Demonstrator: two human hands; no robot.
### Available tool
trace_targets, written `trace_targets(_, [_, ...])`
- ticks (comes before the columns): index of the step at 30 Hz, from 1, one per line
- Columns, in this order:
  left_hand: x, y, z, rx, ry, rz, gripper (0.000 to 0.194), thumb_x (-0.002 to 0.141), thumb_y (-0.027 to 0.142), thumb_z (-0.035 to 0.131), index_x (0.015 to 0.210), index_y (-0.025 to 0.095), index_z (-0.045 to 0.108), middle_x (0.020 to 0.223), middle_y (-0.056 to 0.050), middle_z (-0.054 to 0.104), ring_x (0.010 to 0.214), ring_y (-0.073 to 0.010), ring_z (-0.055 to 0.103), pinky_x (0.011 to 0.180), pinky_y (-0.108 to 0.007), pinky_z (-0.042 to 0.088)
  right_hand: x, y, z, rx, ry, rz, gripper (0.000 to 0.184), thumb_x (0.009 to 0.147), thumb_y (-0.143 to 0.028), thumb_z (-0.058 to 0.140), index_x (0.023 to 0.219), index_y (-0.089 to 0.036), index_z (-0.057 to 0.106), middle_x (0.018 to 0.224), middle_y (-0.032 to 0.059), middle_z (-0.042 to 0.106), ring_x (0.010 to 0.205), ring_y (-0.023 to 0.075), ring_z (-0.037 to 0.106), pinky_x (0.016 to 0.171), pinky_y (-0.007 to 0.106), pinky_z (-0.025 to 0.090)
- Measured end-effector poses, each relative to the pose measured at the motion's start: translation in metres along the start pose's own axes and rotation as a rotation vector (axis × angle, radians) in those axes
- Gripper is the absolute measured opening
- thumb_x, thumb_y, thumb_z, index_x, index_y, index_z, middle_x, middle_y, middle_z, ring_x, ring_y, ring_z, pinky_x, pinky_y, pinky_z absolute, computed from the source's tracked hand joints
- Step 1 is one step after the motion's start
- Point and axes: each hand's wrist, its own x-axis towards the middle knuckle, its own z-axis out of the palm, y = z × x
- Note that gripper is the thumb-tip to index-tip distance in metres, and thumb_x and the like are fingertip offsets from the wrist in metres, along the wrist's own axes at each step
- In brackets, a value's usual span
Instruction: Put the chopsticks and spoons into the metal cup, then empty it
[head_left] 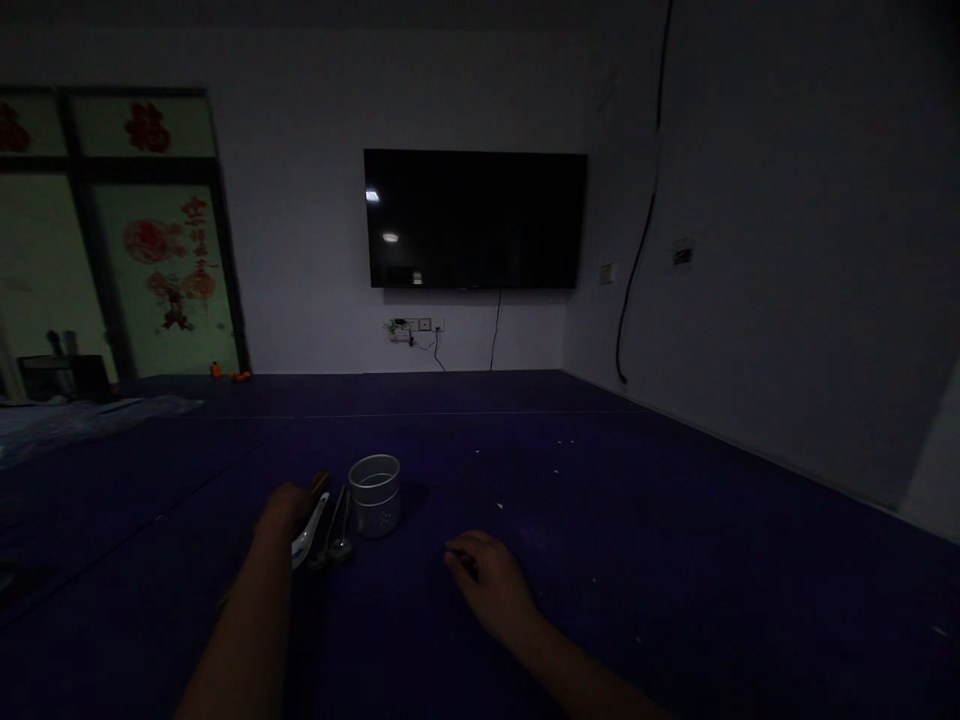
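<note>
My left hand (pixel 286 508) is closed around a brown wooden utensil (pixel 320 484); its tip shows past my fingers, and I cannot tell its exact kind. Just right of that hand lies a white soup spoon (pixel 310 532). Beside it are two slim metal spoons (pixel 341 545), dim in the low light. A silver metal cup (pixel 376 497) with perforations low on its side stands upright to their right. Palm side down on the dark blue surface, my right hand (pixel 487 585) rests with its fingers curled and thumb near the forefinger. Nothing shows in it.
Small white scraps (pixel 500 505) dot the blue surface (pixel 570 600). Clear plastic sheeting (pixel 97 420) and a dark rack (pixel 64 375) are at the far left. Small orange objects (pixel 240 377) sit near the back edge. A television (pixel 476 220) hangs on the wall.
</note>
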Motion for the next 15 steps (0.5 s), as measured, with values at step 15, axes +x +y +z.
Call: trace_targets(15, [-0.0027,0.0026,-0.0023,0.036,-0.089,-0.079,0.036,0.069,0.044,0.054,0.08,0.014,0.072,0.085,-0.02,0.07,0.079,-0.0299,0.066,0.06,-0.032,0.048,-0.0005,-0.0013,-0.0006,0.014,0.0,0.006,0.027,0.085,-0.03,0.048,0.1,-0.019,0.068,0.095,0.0069,0.067,0.085,0.0173,0.062,0.078,0.029,0.045])
